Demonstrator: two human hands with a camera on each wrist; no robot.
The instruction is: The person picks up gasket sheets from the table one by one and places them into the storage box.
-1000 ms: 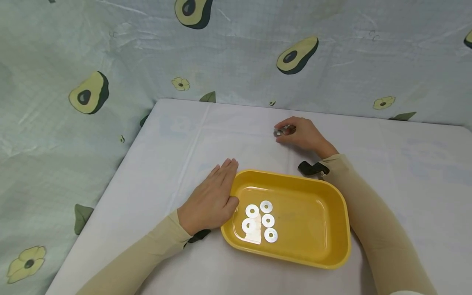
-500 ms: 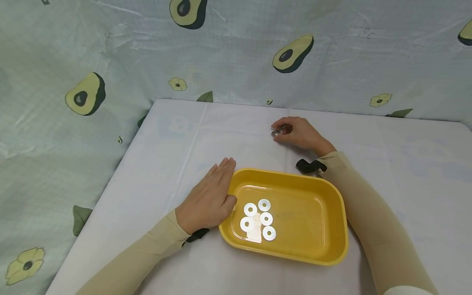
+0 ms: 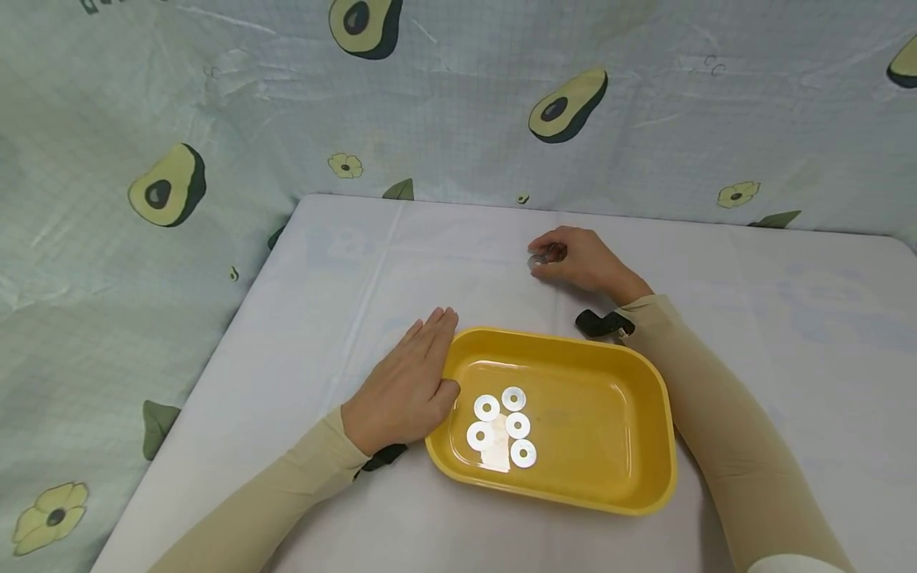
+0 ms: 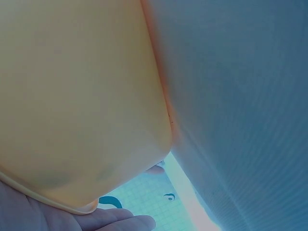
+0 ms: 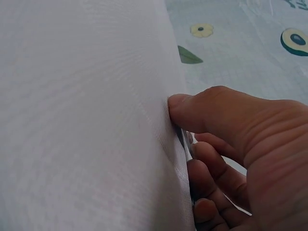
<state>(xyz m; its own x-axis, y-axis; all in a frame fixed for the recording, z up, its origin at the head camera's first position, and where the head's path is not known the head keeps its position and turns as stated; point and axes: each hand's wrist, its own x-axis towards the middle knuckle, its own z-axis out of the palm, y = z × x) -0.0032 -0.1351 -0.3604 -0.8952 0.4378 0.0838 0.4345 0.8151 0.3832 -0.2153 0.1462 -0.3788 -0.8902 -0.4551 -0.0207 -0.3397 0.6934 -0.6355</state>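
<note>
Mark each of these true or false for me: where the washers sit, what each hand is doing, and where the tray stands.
1. Four washers lie in the yellow tray. False: five lie there.
2. The right hand pinches a washer on the table, beyond the tray. True.
3. The left hand holds a washer. False: it lies flat against the tray's left rim.
4. The washers are gathered in the tray's left half. True.
5. The tray stands on the white table. True.
</note>
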